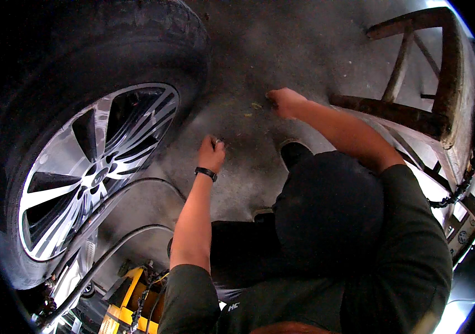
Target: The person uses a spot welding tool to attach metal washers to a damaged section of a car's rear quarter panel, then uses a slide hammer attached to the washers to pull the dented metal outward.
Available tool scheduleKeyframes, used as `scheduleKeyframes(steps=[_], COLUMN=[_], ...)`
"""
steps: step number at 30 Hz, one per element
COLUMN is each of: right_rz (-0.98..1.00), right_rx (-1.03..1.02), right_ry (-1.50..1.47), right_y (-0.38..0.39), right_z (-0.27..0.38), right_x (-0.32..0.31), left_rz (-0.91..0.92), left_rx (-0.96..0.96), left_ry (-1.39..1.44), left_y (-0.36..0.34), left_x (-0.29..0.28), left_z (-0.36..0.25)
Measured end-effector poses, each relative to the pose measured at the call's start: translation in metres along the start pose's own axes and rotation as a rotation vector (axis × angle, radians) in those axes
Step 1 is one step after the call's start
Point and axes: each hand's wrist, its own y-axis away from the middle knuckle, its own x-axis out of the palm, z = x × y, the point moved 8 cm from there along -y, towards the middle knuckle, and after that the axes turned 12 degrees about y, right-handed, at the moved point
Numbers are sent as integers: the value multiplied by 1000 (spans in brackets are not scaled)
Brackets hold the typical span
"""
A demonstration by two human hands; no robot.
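Note:
My left hand [211, 153], with a dark band [205, 173] on its wrist, is closed above the floor, to the right of a large car wheel [97, 172]. Something small, perhaps shiny, shows at its fingertips, too small to name. Farther out and to the right, my right hand [286, 103] is also closed. A dark spot shows at its fingertips, and I cannot make out what it is. Neither hand touches the wheel, which stands upright with a black tyre [190, 61] and a silver and black spoked rim.
Dark hoses [137, 229] curve below the wheel. A yellow piece of equipment [129, 303] stands at the lower left. On the right is a worn brown frame with legs [415, 117], with a chain [454, 196] near it. Small scraps [256, 106] lie on the grey floor [248, 133].

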Motion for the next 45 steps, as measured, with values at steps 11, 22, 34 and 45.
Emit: scheduleKeyframes(steps=[11,22,34,45], right_rz=[34,75,87,118], right_rx=[100,20,43,46], right_ry=[84,217,178,220], right_y=[-28,-23,-29,-33], right_z=[-6,25,18,11], right_x=[-21,-33,-3,0], left_rz=[271,208,134,133], left_rx=[-537,-482,-481,-494], left_ry=[1137,1417,1276,1304], left_y=[15,18,20,22], left_x=[64,72,68,74], left_z=[-45,-40,-15,-23])
